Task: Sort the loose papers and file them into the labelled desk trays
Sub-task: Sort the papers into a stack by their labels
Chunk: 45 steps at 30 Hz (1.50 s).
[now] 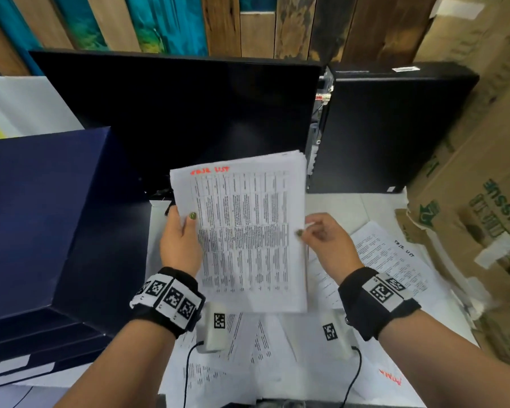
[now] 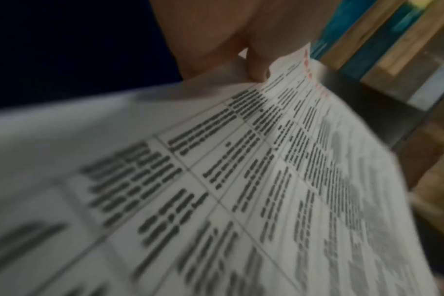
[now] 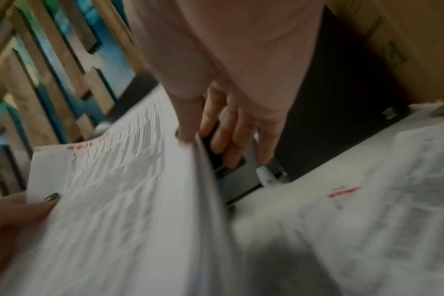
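Note:
I hold a stack of printed papers (image 1: 248,231) upright over the desk; its top sheet is a table with a red handwritten heading. My left hand (image 1: 184,223) grips the stack's left edge, thumb on the front (image 2: 256,66), fingers behind. My right hand (image 1: 306,231) pinches the right edge, thumb on the top sheet (image 3: 188,132), the other fingers (image 3: 231,140) long and straight behind it. More loose sheets lie on the white desk (image 1: 380,207): one at the right (image 1: 395,257), others below my wrists (image 1: 248,348). Dark blue stacked desk trays (image 1: 42,216) stand at the left, white labels on their fronts.
A black monitor (image 1: 174,113) stands right behind the stack, a black computer tower (image 1: 395,128) beside it. Cardboard boxes (image 1: 468,201) crowd the desk's right side. A wall of wood and teal planks (image 1: 218,25) closes off the back.

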Available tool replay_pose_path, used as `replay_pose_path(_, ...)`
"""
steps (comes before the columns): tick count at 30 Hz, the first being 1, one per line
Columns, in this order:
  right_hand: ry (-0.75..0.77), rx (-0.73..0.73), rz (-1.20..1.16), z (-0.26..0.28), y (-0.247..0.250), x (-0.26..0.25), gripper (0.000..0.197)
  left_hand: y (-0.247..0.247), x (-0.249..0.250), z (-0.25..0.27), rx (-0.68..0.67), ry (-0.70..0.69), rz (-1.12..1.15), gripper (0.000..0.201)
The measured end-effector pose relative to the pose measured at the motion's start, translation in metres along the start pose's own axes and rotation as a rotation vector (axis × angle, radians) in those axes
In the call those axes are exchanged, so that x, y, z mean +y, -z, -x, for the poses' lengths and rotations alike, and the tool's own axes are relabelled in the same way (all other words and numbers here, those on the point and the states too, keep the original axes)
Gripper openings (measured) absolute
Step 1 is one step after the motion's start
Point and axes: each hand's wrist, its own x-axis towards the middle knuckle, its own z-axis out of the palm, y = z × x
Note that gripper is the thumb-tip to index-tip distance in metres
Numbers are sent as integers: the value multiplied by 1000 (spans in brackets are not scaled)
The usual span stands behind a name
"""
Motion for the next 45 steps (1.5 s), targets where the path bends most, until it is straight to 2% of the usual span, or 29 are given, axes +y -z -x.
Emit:
replay_pose_path(2, -110, -53, 255, 0, 14, 25, 18, -1, -22, -6, -27, 49, -155, 16)
replay_pose_path(4, -206, -71, 542, 3, 29, 50, 30, -1, -48, -10, -67, 116, -312, 24)
replay_pose_path(6, -329, -109, 850, 10, 40, 71, 60, -3, -71, -10, -140, 191, -417, 34)
replay_pose_path(8, -414, -174, 1034, 20, 46, 86, 88, -4, -86, -10, -204, 247, -508, 40)
replay_pose_path(10, -421, -251, 1024, 26, 48, 97, 100, -4, -97, -13, -218, 289, -575, 40)
replay_pose_path(12, -401, -302, 1010, 28, 50, 103, 103, -5, -105, -17, -209, 330, -613, 41)
replay_pose_path(15, -332, -368, 1017, 29, 53, 105, 103, -5, -111, -22, -116, 379, -641, 41)
replay_pose_path(18, -241, -444, 995, 31, 56, 105, 104, -15, -104, -18, -75, 277, -795, 58)
replay_pose_path(19, -219, -457, 990, 32, 58, 105, 104, -22, -98, -14, -96, 197, -854, 60)
replay_pose_path(21, -188, -483, 980, 34, 63, 106, 104, -41, -88, -6, -161, 39, -857, 47)
replay_pose_path(22, -179, -507, 964, 36, 66, 105, 102, -51, -84, -1, -228, -4, -790, 37)
replay_pose_path(24, -188, -536, 882, 37, 74, 103, 92, -74, -80, 9, -444, 6, -637, 28)
replay_pose_path(25, -204, -487, 815, 36, 80, 102, 83, -86, -78, 15, -567, 22, -588, 28)
replay_pose_path(26, -223, -371, 749, 34, 86, 101, 74, -97, -75, 22, -675, 32, -562, 28)
replay_pose_path(28, -321, -33, 684, 28, 99, 103, 63, -115, -70, 35, -819, 52, -546, 28)
replay_pose_path(29, -408, 110, 674, 25, 106, 105, 63, -122, -70, 40, -868, 62, -533, 29)
replay_pose_path(31, -601, 239, 658, 21, 121, 112, 69, -134, -70, 46, -934, 82, -497, 30)
replay_pose_path(33, -726, 266, 612, 18, 133, 121, 77, -143, -71, 49, -973, 62, -492, 24)
replay_pose_path(35, -759, 290, 507, 16, 140, 128, 76, -148, -72, 50, -995, 48, -516, 22)
replay_pose_path(38, -732, 314, 355, 13, 145, 131, 56, -152, -77, 51, -1023, -20, -610, 30)
replay_pose_path(41, -682, 261, 407, 10, 146, 128, 31, -156, -77, 50, -1046, -54, -694, 38)
replay_pose_path(45, -629, 273, 446, 7, 150, 125, 28, -160, -75, 44, -952, 10, -647, 40)
